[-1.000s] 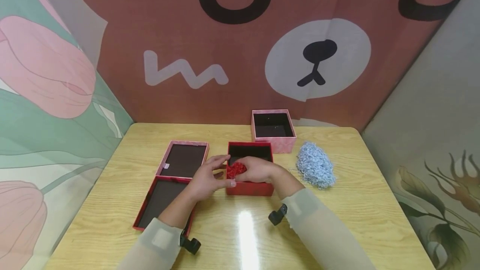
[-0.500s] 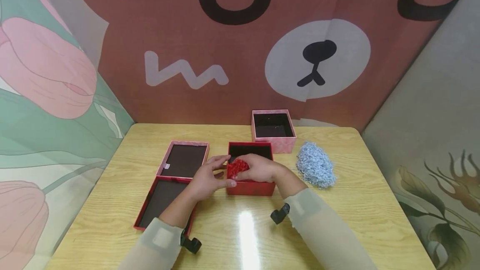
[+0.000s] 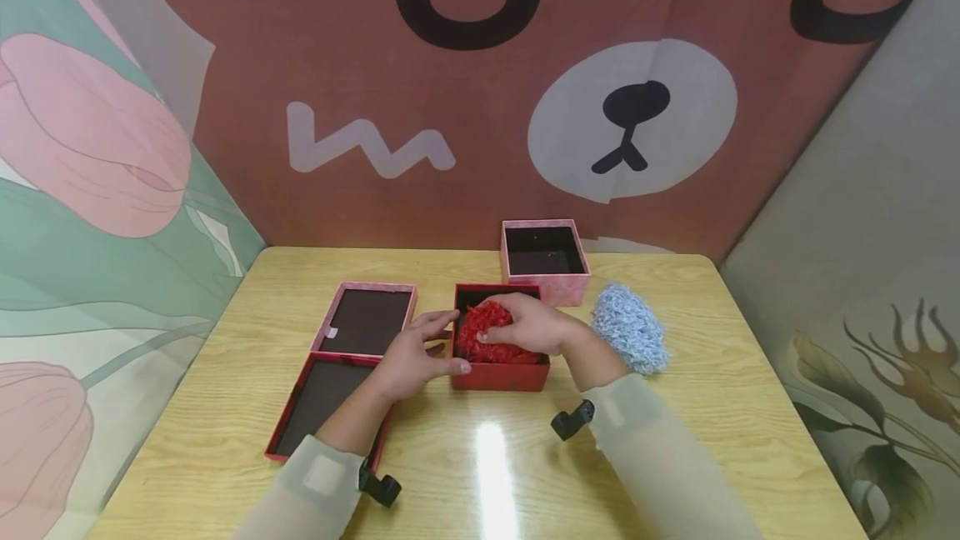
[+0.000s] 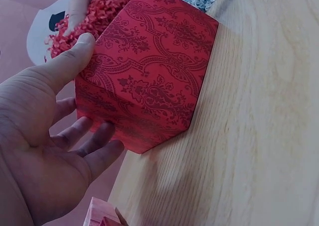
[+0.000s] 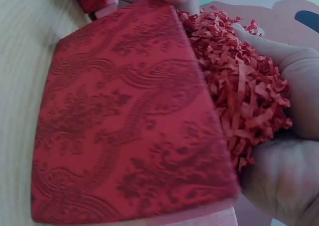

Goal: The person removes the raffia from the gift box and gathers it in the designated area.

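Note:
In the head view a red box (image 3: pixel 498 378) stands on the table with its top uncovered. Red shredded paper (image 3: pixel 483 342) bulges out of it, crinkled and loose in the right wrist view. My right hand (image 3: pixel 536 325) grips this paper from above, thumb toward the left; its other fingertips are hidden in the head view. At the box's left front corner my left hand (image 3: pixel 412 363) steadies it. The left wrist view has the left thumb (image 4: pixel 75 59) at the rim and the fingers along the side of the dark-patterned box (image 4: pixel 149 66).
Behind the red box is an uncovered pink box (image 3: pixel 555 288) with a dark inside. A heap of light blue shredded paper (image 3: pixel 630 330) lies to the right. At left, a pink lid (image 3: pixel 371 322) and a red lid (image 3: pixel 322 398) lie inside-up on the wooden table (image 3: pixel 675 407).
My right hand has risen and shifted slightly right at the box, and much more red shredded paper now shows above the rim. The left hand has stayed at the box's corner.

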The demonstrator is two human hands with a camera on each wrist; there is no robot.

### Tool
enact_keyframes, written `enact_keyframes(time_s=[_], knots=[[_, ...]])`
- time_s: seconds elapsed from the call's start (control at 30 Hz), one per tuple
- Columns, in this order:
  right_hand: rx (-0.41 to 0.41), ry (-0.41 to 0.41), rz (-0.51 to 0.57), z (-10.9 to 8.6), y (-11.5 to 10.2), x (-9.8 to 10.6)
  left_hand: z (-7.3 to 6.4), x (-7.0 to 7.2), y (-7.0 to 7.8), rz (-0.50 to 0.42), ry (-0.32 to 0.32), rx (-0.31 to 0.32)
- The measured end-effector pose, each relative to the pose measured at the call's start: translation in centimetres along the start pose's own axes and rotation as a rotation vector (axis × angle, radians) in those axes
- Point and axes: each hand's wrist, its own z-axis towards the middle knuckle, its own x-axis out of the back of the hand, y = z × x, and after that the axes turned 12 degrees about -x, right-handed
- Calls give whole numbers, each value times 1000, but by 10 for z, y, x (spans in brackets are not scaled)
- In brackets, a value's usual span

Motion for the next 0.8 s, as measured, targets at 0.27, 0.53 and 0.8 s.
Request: enact_keyframes(time_s=[0.27, 0.53, 0.8], knots=[[34, 4, 58, -9, -4, 17, 1, 1, -2, -10, -6, -17], [46, 20, 107, -26, -10, 33, 0, 1, -3, 27, -12, -21], [5, 25, 248, -48, -5, 48, -3, 2, -2, 55, -20, -13]])
